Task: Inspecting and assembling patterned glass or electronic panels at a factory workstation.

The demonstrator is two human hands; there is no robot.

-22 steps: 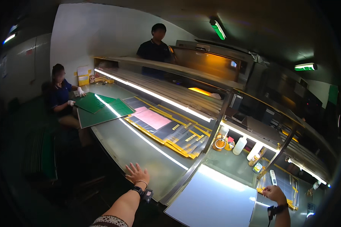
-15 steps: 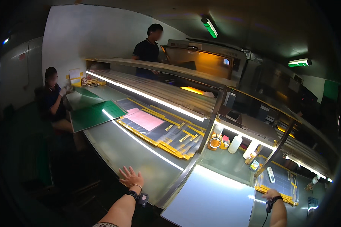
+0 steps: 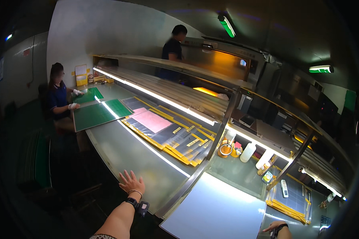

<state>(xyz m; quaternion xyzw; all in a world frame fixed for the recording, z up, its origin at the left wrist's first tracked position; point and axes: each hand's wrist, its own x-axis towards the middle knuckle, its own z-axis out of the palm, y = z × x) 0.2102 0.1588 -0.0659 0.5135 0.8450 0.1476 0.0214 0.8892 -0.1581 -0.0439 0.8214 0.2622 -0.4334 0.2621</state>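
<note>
My left hand (image 3: 132, 183) is empty, its fingers spread apart. It is over the near edge of the grey worktable (image 3: 143, 163), and I cannot tell whether it touches the top. A large pale white panel (image 3: 217, 211) lies at a slant on the table, to the right of that hand. Close by the panel's right edge is my right hand (image 3: 273, 226), low in the picture, with at least one finger stretched toward the panel. Nothing shows in it; its other fingers are hard to make out. Both wrists carry dark strapped devices.
Dark film sheets with yellow taped edges (image 3: 179, 137) lie beyond, a pink sheet (image 3: 152, 120) on top. Bottles (image 3: 248, 152), a cup (image 3: 225, 149) and a white remote (image 3: 284, 188) sit right. A gloved co-worker (image 3: 60, 95) handles green boards (image 3: 103, 115); another person (image 3: 172, 49) stands behind the lamp shelf.
My left hand has moved slightly left and up in the picture. My right hand has dropped lower and left. The seated co-worker has lowered a green board; the standing person has shifted right.
</note>
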